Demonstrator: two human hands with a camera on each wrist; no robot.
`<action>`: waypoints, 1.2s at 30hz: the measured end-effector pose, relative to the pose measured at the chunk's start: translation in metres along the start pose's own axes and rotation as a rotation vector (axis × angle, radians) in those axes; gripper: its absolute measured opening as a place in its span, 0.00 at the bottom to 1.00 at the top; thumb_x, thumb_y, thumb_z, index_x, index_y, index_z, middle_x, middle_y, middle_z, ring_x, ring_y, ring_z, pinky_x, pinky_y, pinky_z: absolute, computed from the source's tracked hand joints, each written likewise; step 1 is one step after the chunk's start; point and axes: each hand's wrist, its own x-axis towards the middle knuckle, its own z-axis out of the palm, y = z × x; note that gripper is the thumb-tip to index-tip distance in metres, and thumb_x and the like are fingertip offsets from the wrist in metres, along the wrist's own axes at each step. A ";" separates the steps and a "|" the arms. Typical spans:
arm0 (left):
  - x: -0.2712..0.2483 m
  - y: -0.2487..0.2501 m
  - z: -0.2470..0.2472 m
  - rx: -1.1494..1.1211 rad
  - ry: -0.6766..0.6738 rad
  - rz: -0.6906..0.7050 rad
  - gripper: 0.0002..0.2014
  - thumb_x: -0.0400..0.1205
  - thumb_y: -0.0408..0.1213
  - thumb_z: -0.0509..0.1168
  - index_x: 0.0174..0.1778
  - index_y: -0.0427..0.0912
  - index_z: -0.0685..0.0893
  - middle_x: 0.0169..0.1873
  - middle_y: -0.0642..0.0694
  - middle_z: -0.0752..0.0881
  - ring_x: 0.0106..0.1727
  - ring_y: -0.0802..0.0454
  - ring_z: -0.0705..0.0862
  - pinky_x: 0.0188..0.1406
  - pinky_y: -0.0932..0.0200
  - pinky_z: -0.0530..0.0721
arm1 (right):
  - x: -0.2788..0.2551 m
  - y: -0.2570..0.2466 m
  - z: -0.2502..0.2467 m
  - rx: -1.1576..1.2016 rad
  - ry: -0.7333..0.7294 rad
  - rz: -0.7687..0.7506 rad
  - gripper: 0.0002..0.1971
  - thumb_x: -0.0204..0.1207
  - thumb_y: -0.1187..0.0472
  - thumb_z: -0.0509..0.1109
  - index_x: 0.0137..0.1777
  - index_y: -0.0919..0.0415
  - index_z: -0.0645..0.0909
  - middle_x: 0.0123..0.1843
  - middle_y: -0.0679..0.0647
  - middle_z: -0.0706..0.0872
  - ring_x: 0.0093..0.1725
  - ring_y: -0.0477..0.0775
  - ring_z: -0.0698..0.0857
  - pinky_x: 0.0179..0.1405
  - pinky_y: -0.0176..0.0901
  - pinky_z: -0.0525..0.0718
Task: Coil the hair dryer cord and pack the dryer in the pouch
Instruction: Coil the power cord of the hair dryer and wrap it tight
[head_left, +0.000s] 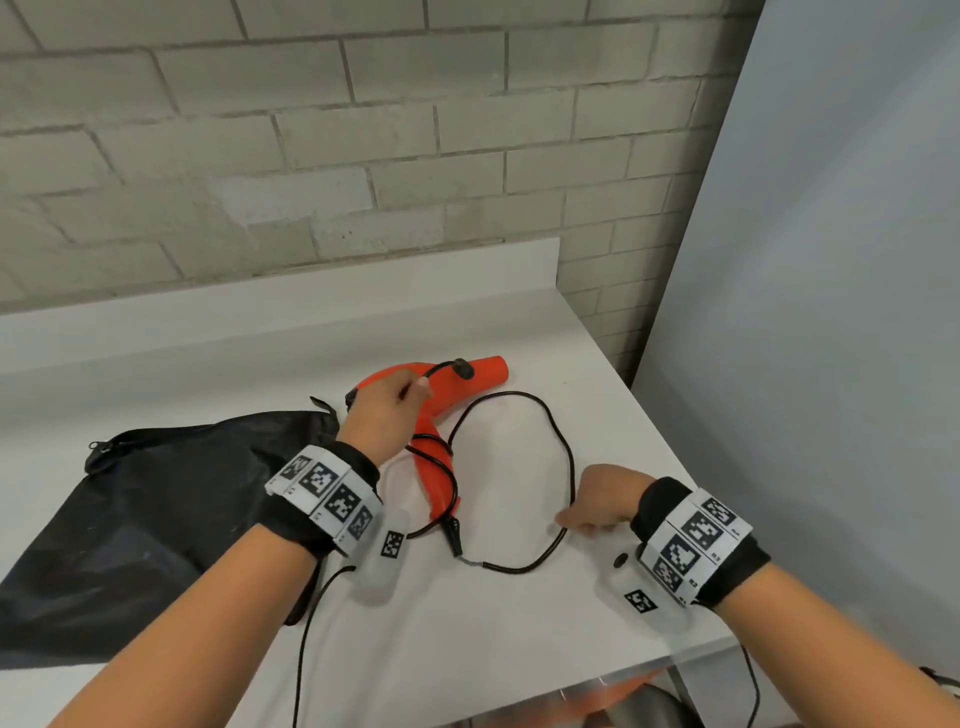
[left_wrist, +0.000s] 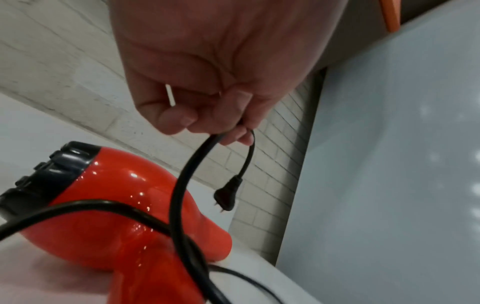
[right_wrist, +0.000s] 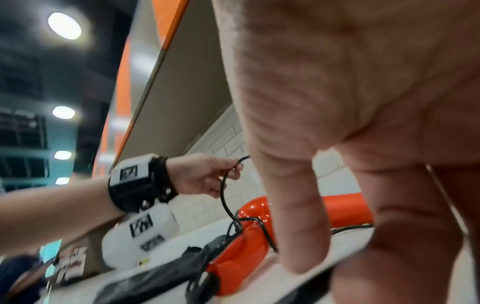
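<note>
An orange hair dryer (head_left: 488, 374) lies on the white counter (head_left: 519, 623), nozzle pointing right, with its handle toward me. Its black cord (head_left: 558, 431) is wound round the handle and then runs out in a wide loop to the right. My left hand (head_left: 415, 387) hovers over the dryer body and pinches the cord just behind the plug (left_wrist: 227, 193), which hangs free. My right hand (head_left: 571, 525) has its fingertips down on the counter at the near side of the loop. A black zip pouch (head_left: 156, 509) lies flat to the left of the dryer.
A brick wall (head_left: 363, 156) stands behind the counter and a grey panel (head_left: 831, 312) closes off the right side. The counter's front edge runs just below my wrists. A thin black cable (head_left: 306, 649) hangs over that edge.
</note>
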 end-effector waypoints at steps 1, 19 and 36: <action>0.002 0.000 -0.004 -0.029 0.001 -0.016 0.11 0.84 0.40 0.54 0.41 0.43 0.80 0.28 0.49 0.77 0.31 0.52 0.74 0.29 0.60 0.67 | -0.001 -0.001 -0.004 -0.052 0.000 0.019 0.19 0.74 0.51 0.66 0.24 0.57 0.71 0.22 0.48 0.76 0.27 0.48 0.73 0.27 0.34 0.70; 0.015 0.024 -0.026 -0.321 -0.215 -0.065 0.12 0.85 0.38 0.55 0.42 0.43 0.82 0.27 0.49 0.70 0.14 0.62 0.67 0.17 0.74 0.68 | 0.102 -0.049 -0.058 -0.371 0.146 -0.260 0.32 0.78 0.66 0.58 0.80 0.47 0.53 0.70 0.64 0.76 0.59 0.62 0.79 0.56 0.48 0.76; 0.021 0.072 -0.030 -0.539 -0.059 0.148 0.14 0.85 0.36 0.53 0.38 0.49 0.82 0.34 0.51 0.77 0.20 0.63 0.73 0.24 0.72 0.72 | 0.078 0.014 -0.085 0.201 0.266 -0.130 0.10 0.77 0.72 0.53 0.54 0.59 0.66 0.29 0.56 0.76 0.21 0.50 0.76 0.18 0.37 0.76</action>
